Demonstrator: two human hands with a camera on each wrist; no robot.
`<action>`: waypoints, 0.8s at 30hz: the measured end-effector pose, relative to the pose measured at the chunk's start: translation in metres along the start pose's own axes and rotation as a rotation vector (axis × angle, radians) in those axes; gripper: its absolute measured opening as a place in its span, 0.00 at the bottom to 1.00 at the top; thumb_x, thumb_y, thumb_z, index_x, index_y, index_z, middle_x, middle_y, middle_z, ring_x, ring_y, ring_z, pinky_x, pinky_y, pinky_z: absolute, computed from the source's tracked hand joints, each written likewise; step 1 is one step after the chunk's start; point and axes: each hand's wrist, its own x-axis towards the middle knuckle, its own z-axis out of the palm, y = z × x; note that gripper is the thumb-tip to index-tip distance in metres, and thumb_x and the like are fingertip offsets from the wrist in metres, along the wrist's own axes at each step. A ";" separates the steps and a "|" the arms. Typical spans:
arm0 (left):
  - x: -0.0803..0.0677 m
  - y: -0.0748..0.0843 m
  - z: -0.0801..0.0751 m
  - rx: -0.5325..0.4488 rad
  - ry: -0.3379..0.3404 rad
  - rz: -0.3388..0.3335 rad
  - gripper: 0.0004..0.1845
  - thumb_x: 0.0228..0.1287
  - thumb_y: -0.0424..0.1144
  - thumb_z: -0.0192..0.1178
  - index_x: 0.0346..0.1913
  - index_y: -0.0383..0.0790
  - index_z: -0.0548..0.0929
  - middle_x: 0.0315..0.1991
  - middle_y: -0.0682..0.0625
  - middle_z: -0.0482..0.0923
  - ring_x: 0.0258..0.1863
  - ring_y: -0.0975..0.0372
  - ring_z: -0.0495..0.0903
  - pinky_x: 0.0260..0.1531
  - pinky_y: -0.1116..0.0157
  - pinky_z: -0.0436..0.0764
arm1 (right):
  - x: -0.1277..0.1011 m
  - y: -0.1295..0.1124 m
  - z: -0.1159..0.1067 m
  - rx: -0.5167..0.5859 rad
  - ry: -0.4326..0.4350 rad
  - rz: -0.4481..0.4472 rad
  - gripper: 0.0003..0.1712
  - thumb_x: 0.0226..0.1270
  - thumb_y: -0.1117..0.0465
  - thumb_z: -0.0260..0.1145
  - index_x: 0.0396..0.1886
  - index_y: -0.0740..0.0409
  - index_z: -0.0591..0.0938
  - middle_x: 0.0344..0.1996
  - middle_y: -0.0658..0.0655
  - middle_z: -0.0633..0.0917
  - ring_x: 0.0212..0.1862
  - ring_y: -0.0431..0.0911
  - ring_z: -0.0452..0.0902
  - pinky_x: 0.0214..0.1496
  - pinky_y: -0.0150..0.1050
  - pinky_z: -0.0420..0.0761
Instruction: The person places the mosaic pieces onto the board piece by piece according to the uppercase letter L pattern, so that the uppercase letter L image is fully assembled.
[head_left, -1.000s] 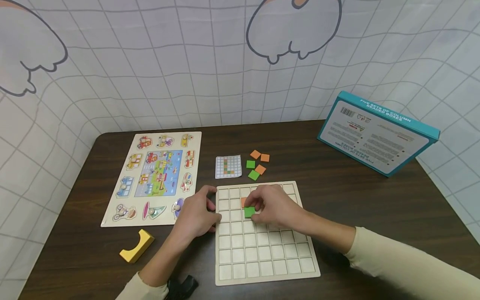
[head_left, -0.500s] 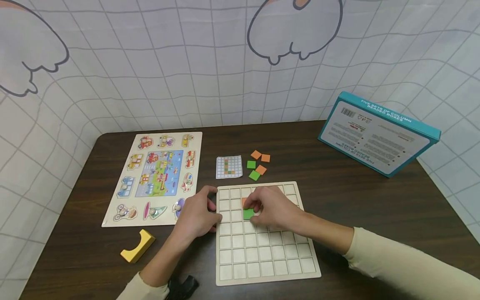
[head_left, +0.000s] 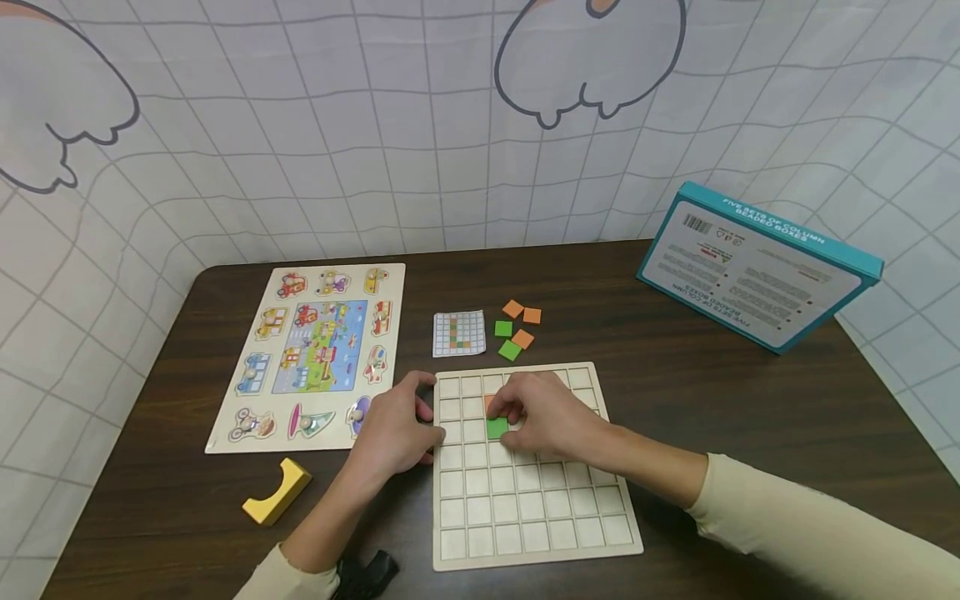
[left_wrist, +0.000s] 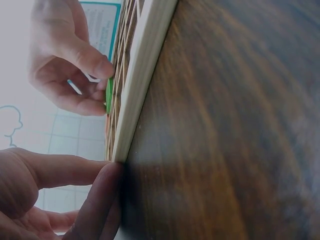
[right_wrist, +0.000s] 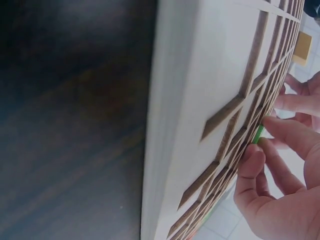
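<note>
A pale wooden grid board lies flat on the dark table. My right hand pinches a green square tile between thumb and fingers, over a cell in the third column. In the right wrist view the green tile is seen edge-on between the fingertips, slightly tilted against the grid. Just behind it an orange tile sits in a cell, partly covered by my fingers. At the board's left edge, my left hand grips the rim; the left wrist view has its thumb and finger meeting on that edge.
Several loose orange and green tiles lie beyond the board, beside a small printed pattern card. On the left are a peg puzzle and a yellow arch block. A teal-edged box stands at the back right.
The green tile has moved slightly down toward its cell and now lies nearly in line with the grid. My left hand has stayed on the board's edge.
</note>
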 end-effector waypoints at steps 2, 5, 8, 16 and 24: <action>0.000 0.000 0.000 0.002 -0.002 0.001 0.35 0.55 0.25 0.71 0.68 0.38 0.74 0.36 0.43 0.77 0.15 0.59 0.82 0.16 0.65 0.83 | 0.000 0.000 0.000 -0.001 0.001 -0.005 0.13 0.51 0.69 0.78 0.38 0.55 0.91 0.32 0.48 0.85 0.35 0.40 0.79 0.37 0.29 0.79; 0.000 0.001 -0.001 -0.001 -0.006 0.000 0.35 0.55 0.25 0.71 0.68 0.38 0.74 0.36 0.43 0.77 0.15 0.59 0.82 0.16 0.65 0.83 | 0.000 0.000 0.000 0.002 0.004 -0.011 0.13 0.51 0.69 0.78 0.38 0.55 0.91 0.32 0.48 0.85 0.35 0.40 0.79 0.38 0.29 0.79; -0.001 0.001 -0.001 -0.001 -0.008 -0.001 0.35 0.55 0.25 0.71 0.69 0.38 0.74 0.37 0.43 0.77 0.15 0.59 0.82 0.16 0.65 0.83 | -0.001 0.000 -0.001 0.015 0.003 -0.012 0.12 0.52 0.68 0.78 0.38 0.54 0.91 0.33 0.48 0.85 0.35 0.40 0.80 0.38 0.29 0.80; 0.000 0.001 -0.001 0.001 -0.003 -0.012 0.36 0.55 0.25 0.71 0.68 0.38 0.74 0.37 0.43 0.77 0.15 0.59 0.82 0.16 0.65 0.83 | 0.001 0.002 -0.006 0.029 -0.008 0.005 0.12 0.55 0.67 0.80 0.39 0.51 0.91 0.33 0.47 0.86 0.35 0.43 0.78 0.36 0.32 0.79; 0.001 0.000 0.000 0.004 -0.004 -0.011 0.36 0.55 0.26 0.71 0.69 0.39 0.74 0.37 0.43 0.77 0.15 0.59 0.82 0.16 0.65 0.83 | 0.004 0.006 -0.015 0.045 -0.001 0.000 0.12 0.55 0.66 0.78 0.40 0.52 0.91 0.34 0.47 0.88 0.34 0.42 0.80 0.36 0.33 0.80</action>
